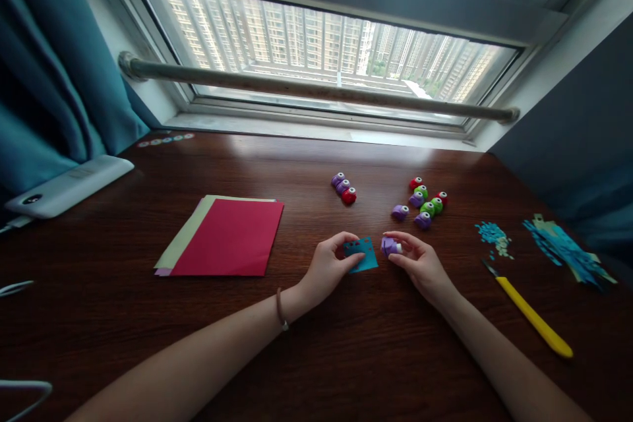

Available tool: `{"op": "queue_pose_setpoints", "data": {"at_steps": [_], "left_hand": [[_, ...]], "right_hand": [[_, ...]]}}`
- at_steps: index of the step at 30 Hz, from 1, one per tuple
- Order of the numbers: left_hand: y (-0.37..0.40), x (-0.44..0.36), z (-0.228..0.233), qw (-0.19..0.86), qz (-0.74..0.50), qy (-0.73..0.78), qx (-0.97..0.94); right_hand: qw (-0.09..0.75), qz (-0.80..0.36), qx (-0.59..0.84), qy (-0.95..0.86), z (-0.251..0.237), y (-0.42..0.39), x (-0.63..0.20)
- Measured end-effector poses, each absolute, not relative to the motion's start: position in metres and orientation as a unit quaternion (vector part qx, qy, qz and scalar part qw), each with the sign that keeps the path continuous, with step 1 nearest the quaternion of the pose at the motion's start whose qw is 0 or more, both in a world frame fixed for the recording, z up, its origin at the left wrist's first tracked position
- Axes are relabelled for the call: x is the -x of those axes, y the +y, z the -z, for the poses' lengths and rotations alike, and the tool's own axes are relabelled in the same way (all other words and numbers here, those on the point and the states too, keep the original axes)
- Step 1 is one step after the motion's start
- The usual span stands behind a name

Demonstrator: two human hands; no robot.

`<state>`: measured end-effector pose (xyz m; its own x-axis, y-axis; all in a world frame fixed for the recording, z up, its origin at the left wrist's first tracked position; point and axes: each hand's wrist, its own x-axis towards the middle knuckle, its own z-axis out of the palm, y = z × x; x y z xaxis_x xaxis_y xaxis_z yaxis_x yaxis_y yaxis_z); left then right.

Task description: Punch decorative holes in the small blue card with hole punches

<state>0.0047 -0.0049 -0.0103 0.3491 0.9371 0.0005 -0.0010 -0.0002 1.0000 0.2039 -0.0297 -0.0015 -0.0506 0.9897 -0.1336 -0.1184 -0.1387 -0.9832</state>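
Paper and punch held at a window desk

Fingers of the left hand (330,265) are pinched on a small blue paper piece (361,254) with punched holes, lying on the dark wooden table (316,356). A purple craft punch (390,246) is gripped between thumb and fingertips of the right hand (420,262), just beside the paper. Details of the punch are too small to be made out. Loose punches (424,203), a coloured paper stack (225,236), blue scraps (564,247) and a yellow-handled knife (531,316) are seen nearby, under a wide window (321,46). A white device (66,186) is partly cut off at left.
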Motion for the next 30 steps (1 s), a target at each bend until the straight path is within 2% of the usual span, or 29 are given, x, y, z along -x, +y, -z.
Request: {"op": "queue_pose_setpoints", "data": {"at_steps": [5,13,24,30], "left_hand": [[-0.006,-0.005,0.011,0.594,-0.382,0.399,-0.584],[-0.009,-0.004,0.009,0.56,-0.365,0.405,-0.624],[-0.01,-0.004,0.005,0.546,-0.363,0.401,-0.639],[-0.011,-0.004,0.006,0.567,-0.372,0.386,-0.625]], "right_hand": [[0.468,-0.567,0.521,-0.434,0.002,-0.039,-0.194],[0.442,-0.565,0.542,-0.438,0.008,-0.045,-0.189],[0.466,-0.527,0.56,-0.437,0.005,-0.05,-0.184],[0.416,-0.439,0.584,-0.542,0.008,-0.051,-0.188]]}}
